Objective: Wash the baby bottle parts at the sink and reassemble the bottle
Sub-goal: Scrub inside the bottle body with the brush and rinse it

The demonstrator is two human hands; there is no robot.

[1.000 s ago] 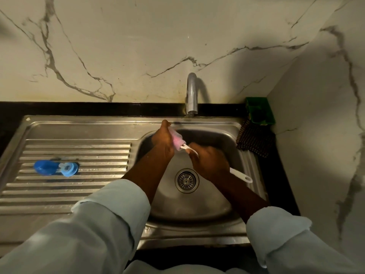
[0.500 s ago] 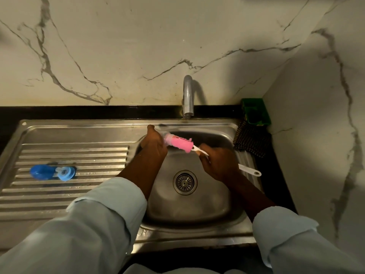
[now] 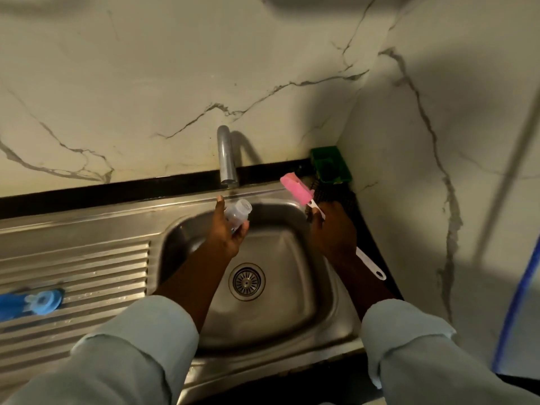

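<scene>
Clear plastic, small and cylindrical: the baby bottle body point(image 3: 237, 215) held in the left hand point(image 3: 226, 233), fingers and thumb curled round its lower part, open mouth tilted up and away toward the spout. Grip clamped on the bottle, then, low on the barrel, with the threaded neck free above the fingers. Right hand point(image 3: 331, 229) wrapped round the white plastic handle of the pink sponge bottle brush point(image 3: 295, 190), sponge head raised clear of the bottle and off to its right, handle tail sticking out behind the wrist.

Best handled, by the look of it, as a rinse: mouth brought under the curved steel tap point(image 3: 226, 154), just beyond and nearly above the bottle (no stream clearly visible, so flow cannot be told), bottle turned slowly so water sweeps the whole inner wall, then tipped out over the basin. Wet plastic likely slippery; worth keeping the thumb braced. Brush better parked aside or rinsed too.

Outward from there: stainless steel sink basin point(image 3: 292, 252) below both hands, round drain strainer point(image 3: 247, 281) at its centre. On the ribbed steel draining board point(image 3: 87, 273) well to the left, blue bottle parts point(image 3: 32, 304), blurred, apparently cap and ring, not yet rejoined to the bottle. At the back right corner, a green plastic holder point(image 3: 330, 163).
</scene>
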